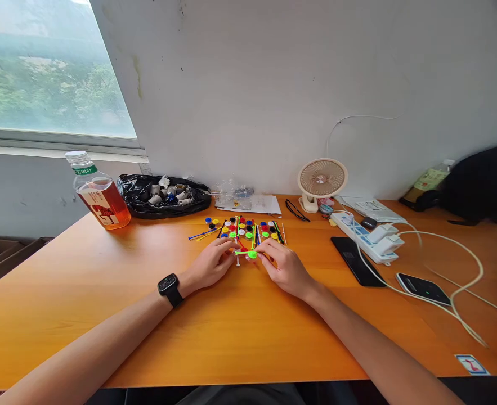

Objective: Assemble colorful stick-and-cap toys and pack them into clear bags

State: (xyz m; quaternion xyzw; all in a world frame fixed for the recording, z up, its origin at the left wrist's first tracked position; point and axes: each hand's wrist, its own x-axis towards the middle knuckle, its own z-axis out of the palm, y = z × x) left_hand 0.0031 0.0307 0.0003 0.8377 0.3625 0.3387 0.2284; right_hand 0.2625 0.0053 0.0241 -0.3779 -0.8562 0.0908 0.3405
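Observation:
My left hand (211,263) and my right hand (285,266) rest on the orange table (240,332), fingertips pinched toward each other. Between them lies a green rod with a green disc (249,253), which both hands pinch at its ends. Just beyond the fingers sits a cluster of small coloured discs and thin sticks (248,228) in red, blue, yellow, green, black and white. A few loose sticks (201,234) lie to the left of that cluster. A black watch (170,288) is on my left wrist.
A bottle of amber drink (100,194) and a black bag of small parts (164,195) stand back left. A small fan (321,183), glasses, a power strip (368,236), two phones (358,260) and white cables (455,270) fill the right side. A dark bag (482,183) lies far right.

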